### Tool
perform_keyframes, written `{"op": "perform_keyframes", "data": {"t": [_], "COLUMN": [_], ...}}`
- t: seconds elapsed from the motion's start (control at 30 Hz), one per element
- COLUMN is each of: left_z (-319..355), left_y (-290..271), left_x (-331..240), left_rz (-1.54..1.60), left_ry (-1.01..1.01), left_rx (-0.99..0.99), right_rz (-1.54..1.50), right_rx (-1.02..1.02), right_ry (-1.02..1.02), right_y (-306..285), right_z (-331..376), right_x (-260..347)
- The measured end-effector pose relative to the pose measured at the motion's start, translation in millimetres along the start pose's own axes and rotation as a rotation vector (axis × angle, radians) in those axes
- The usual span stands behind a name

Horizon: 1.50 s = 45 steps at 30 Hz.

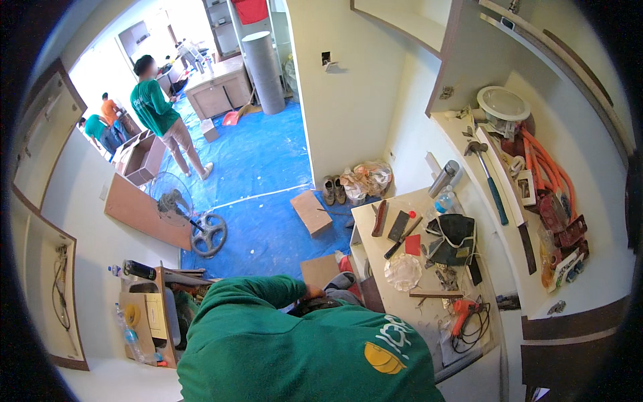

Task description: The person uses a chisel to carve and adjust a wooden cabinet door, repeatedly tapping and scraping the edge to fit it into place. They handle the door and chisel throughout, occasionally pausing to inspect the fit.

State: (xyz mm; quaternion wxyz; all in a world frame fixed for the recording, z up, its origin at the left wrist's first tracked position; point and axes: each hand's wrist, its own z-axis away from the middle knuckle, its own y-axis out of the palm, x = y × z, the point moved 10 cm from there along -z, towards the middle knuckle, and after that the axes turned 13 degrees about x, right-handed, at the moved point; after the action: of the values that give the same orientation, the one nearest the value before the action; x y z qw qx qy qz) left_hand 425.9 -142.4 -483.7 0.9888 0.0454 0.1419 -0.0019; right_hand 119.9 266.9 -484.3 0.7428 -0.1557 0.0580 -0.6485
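My green-sleeved left arm bends across the front of my body, and my left hand point(312, 292) rests near my dark waistband. Only part of that hand shows; its fingers are hidden, and whether they hold anything is unclear. My right hand is out of sight. To my right stands a pale worktable point(395, 305). On it lie a red corded power tool point(463, 316), a dark rectangular block point(400, 224), a reddish-brown handled tool point(380, 218), a red square piece point(412, 245), a crumpled white round sheet point(403, 272) and a black bag-like item point(457, 234).
At right, a shelf holds a hammer point(492, 187), orange hose point(552, 164) and a white round fixture point(504, 104). Blue sheeting point(261, 238) covers the floor, with a cardboard box point(311, 213) and a fan point(173, 201). A co-worker point(153, 104) stands at far left; others bend beyond.
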Motion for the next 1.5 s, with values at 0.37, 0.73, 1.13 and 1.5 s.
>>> {"op": "perform_keyframes", "data": {"t": [0.37,0.73,1.13,1.5], "left_z": [-35.3,22.4,25.0,19.3], "left_y": [3.2,-95.5,17.8,136.1], "left_x": [-118.8,-78.4,-195.1,-211.3], "left_rz": [-0.967,-0.805,-0.907,-1.152], "left_ry": [0.369,0.025,0.364,0.509], "left_rx": [-0.061,-0.368,-0.101,0.261], "right_rz": [-0.048,-0.091,-0.102,-0.179], "right_rx": [-0.004,0.002,-0.004,0.005], "right_ry": [0.008,0.024,0.044,0.081], "right_y": [1.9,2.5,-2.2,32.7], "right_z": [4.9,6.1,16.0,35.0], "right_x": [-15.3,-31.5,-39.9,-114.0]}}
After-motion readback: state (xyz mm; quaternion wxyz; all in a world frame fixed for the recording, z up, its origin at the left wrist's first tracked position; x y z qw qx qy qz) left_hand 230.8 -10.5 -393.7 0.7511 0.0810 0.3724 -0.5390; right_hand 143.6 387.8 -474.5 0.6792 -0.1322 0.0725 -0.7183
